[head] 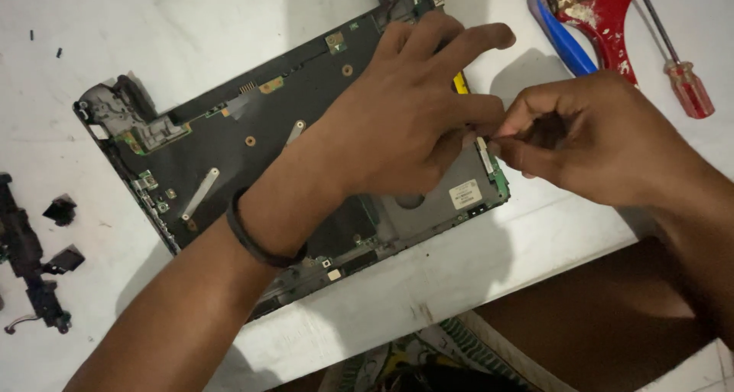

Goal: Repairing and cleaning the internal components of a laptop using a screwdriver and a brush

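An opened black laptop base [229,151] lies tilted on a white table [191,33], its inner metal strips and green circuit bits exposed. My left hand [405,109] rests on the right part of the base, fingers spread, thumb and forefinger pressing near the right edge. My right hand [589,140] comes in from the right, fingertips pinched on a small part at the base's right edge, by a thin silvery strip [484,153]. What the pinch holds is too small to make out. A black band [252,243] circles my left wrist.
A red-handled screwdriver [688,86] and a red and blue tool [592,17] lie at the top right. Loose black laptop parts [34,262] sit at the left edge. The table's front edge [428,300] runs diagonally below the base, with the floor beyond.
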